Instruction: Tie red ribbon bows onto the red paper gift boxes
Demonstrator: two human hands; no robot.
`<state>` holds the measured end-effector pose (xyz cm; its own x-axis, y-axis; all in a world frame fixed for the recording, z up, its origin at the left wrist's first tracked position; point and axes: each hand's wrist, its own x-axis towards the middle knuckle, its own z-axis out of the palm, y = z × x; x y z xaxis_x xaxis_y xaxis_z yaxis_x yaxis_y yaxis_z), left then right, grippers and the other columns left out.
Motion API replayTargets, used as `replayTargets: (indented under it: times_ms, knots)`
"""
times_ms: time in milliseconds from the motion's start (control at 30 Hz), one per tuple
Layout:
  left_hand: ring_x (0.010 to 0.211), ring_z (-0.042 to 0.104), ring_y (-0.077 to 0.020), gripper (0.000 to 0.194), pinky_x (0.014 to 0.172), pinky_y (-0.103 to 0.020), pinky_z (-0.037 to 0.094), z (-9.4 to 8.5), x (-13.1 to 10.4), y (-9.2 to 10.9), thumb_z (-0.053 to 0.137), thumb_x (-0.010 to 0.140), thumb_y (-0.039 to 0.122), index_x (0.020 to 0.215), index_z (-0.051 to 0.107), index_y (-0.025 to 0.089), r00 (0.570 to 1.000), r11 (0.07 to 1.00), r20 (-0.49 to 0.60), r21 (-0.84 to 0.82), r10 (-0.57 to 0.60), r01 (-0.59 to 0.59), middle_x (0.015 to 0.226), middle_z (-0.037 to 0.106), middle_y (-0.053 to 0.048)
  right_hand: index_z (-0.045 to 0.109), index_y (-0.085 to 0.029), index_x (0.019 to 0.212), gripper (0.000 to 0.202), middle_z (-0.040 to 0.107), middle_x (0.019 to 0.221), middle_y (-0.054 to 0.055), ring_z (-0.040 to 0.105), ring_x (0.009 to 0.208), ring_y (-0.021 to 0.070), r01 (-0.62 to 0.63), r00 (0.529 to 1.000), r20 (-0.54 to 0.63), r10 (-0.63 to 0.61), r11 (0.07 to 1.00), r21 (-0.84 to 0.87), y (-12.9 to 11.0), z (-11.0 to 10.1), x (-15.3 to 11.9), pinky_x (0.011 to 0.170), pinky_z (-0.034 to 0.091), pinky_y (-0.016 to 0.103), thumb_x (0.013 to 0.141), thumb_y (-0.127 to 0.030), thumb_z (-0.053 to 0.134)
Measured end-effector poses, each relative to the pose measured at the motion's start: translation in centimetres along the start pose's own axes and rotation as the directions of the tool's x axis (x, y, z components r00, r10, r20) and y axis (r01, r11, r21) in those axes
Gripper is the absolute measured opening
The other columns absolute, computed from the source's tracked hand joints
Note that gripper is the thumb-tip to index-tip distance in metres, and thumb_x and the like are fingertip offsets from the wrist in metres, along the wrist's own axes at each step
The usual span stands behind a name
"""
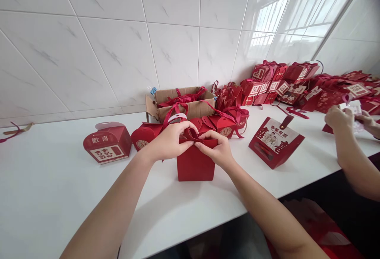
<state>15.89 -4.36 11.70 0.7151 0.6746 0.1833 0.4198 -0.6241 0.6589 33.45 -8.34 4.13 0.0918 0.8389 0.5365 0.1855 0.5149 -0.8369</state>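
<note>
A plain red gift box [196, 166] stands upright on the white table right in front of me. My left hand [170, 140] grips the left side of its top, thumb and fingers closed on the folded flaps. On the other side my right hand [217, 150] pinches the same top edge, the two thumbs almost meeting. A curled red flap [192, 134] sticks up between the hands. My fingers partly hide how the flaps fit together. Behind the hands, red boxes with pink ribbons [234, 122] stand close by.
A red box with white characters [108, 144] sits at left, a box with a couple's picture [274, 140] at right. Behind is a cardboard carton [185, 110] of ribbons. Finished-looking boxes [264, 86] pile along the wall. Another person's hand [341, 118] works at far right.
</note>
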Motion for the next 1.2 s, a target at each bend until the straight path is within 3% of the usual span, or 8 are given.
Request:
replayTargets:
  times_ms: [200, 400, 633, 733, 867, 1033, 1200]
  knots:
    - [0.094, 0.062, -0.0210, 0.022, 0.081, -0.038, 0.054, 0.1, 0.1, -0.3, 0.058, 0.082, 0.027, 0.103, 0.056, 0.023, 1.000, 0.999, 0.004, -0.039, -0.003, 0.003, 0.107, 0.059, -0.005, 0.057, -0.020, 0.068, 0.019, 0.060, 0.067, -0.001, 0.055, 0.064, 0.0142, 0.010, 1.000, -0.021, -0.010, 1.000, -0.024, 0.2, 0.1, 0.0, 0.062, 0.046, 0.028, 0.070, -0.031, 0.072]
    - [0.103, 0.060, -0.0206, 0.030, 0.091, -0.041, 0.052, 0.3, 0.3, -0.7, 0.060, 0.082, 0.025, 0.111, 0.054, 0.023, 1.000, 0.993, -0.013, -0.115, 0.015, -0.016, 0.114, 0.057, -0.005, 0.054, -0.020, 0.065, 0.020, 0.056, 0.064, -0.002, 0.050, 0.062, 0.0127, 0.048, 0.997, -0.054, -0.049, 0.998, -0.034, 0.5, 0.1, 0.1, 0.061, 0.043, 0.027, 0.070, -0.029, 0.071]
    - [0.098, 0.061, -0.0185, 0.026, 0.086, -0.038, 0.053, 0.3, 0.3, -0.8, 0.055, 0.084, 0.022, 0.109, 0.052, 0.024, 0.999, 0.992, 0.039, -0.126, 0.007, -0.002, 0.109, 0.057, -0.004, 0.052, -0.020, 0.063, 0.021, 0.053, 0.062, -0.003, 0.048, 0.059, 0.0118, 0.074, 0.996, -0.043, -0.076, 0.996, -0.047, 0.4, 0.0, 0.1, 0.057, 0.041, 0.026, 0.071, -0.028, 0.070]
    - [0.098, 0.061, -0.0178, 0.029, 0.086, -0.037, 0.053, 0.3, 0.3, -0.7, 0.057, 0.082, 0.021, 0.110, 0.049, 0.025, 1.000, 0.988, 0.016, -0.154, 0.024, -0.021, 0.109, 0.057, -0.003, 0.052, -0.020, 0.063, 0.021, 0.054, 0.061, -0.003, 0.049, 0.059, 0.0120, 0.089, 0.995, -0.051, -0.091, 0.995, -0.049, 0.3, 0.1, 0.1, 0.057, 0.041, 0.026, 0.071, -0.028, 0.070]
    - [0.089, 0.063, -0.0172, 0.046, 0.083, -0.037, 0.052, 0.8, 0.4, -0.6, 0.059, 0.081, 0.020, 0.121, 0.039, 0.029, 0.997, 0.983, -0.073, -0.182, 0.013, -0.026, 0.090, 0.060, 0.000, 0.053, -0.020, 0.063, 0.021, 0.054, 0.061, -0.003, 0.050, 0.058, 0.0122, 0.092, 0.991, -0.087, -0.097, 0.994, -0.059, 0.5, 0.1, 0.2, 0.057, 0.041, 0.027, 0.071, -0.028, 0.070]
    - [0.079, 0.060, -0.0170, 0.049, 0.078, -0.035, 0.049, 1.6, 0.8, -1.1, 0.060, 0.079, 0.019, 0.121, 0.036, 0.029, 0.983, 0.984, -0.164, -0.144, 0.081, -0.105, 0.077, 0.060, 0.003, 0.052, -0.020, 0.062, 0.023, 0.054, 0.061, -0.003, 0.049, 0.058, 0.0120, 0.109, 0.987, -0.109, -0.115, 0.992, -0.059, 0.9, -0.1, 0.4, 0.057, 0.041, 0.027, 0.071, -0.029, 0.071]
    - [0.083, 0.061, -0.0163, 0.058, 0.082, -0.034, 0.049, 1.9, 1.3, -2.0, 0.063, 0.079, 0.021, 0.128, 0.034, 0.023, 0.978, 0.956, -0.182, -0.254, 0.100, -0.145, 0.081, 0.060, 0.001, 0.050, -0.020, 0.062, 0.026, 0.052, 0.060, -0.004, 0.048, 0.057, 0.0116, 0.081, 0.991, -0.107, -0.085, 0.996, -0.042, 1.2, -0.2, 0.5, 0.056, 0.039, 0.026, 0.072, -0.031, 0.071]
